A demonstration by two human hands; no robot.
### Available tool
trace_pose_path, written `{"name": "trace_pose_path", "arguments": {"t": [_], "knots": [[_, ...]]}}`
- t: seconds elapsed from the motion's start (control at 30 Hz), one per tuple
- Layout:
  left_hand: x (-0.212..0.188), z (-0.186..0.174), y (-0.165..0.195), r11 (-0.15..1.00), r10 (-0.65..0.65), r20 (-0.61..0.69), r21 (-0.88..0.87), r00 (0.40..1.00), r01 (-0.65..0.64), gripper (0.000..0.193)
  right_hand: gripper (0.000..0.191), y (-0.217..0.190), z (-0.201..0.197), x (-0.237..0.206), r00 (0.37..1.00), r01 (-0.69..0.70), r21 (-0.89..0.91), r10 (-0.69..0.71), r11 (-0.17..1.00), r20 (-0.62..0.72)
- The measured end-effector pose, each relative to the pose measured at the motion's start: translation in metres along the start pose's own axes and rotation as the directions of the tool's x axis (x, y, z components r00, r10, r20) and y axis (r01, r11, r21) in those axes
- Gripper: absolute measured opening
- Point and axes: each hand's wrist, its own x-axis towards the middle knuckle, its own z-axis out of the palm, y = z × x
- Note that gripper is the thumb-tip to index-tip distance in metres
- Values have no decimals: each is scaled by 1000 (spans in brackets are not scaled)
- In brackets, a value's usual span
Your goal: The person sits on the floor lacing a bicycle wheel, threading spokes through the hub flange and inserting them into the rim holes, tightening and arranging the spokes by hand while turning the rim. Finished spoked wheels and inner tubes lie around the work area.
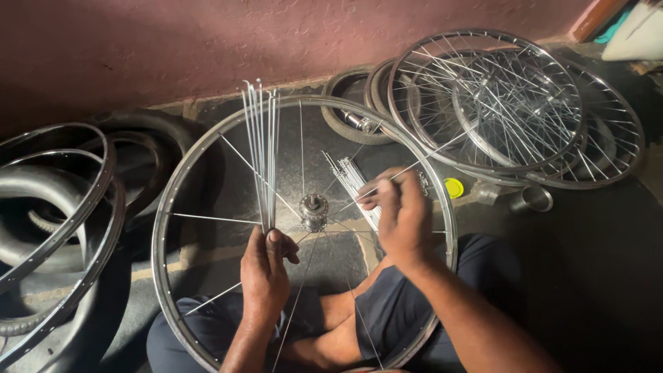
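Spoked wheels [525,103] stacked right; black tyres [41,200] left; yellow cap [454,187].

Dim, shadowy room (metal glints), edges dark.

Rough maroon wall [207,41], dim dark floor [594,276]

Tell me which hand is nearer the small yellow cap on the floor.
Right. The right hand works a spoke inside the rim, just left of the yellow cap. The left hand grips a spoke bundle across the hub, farther away.
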Motion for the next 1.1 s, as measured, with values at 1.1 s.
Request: {"name": "trace_pose_path", "arguments": {"t": [1.1], "knots": [[-16, -22, 26, 982, 127, 119, 122, 985, -142, 30, 12, -52, 34, 25, 926, 48, 39, -59, 998, 374]]}}
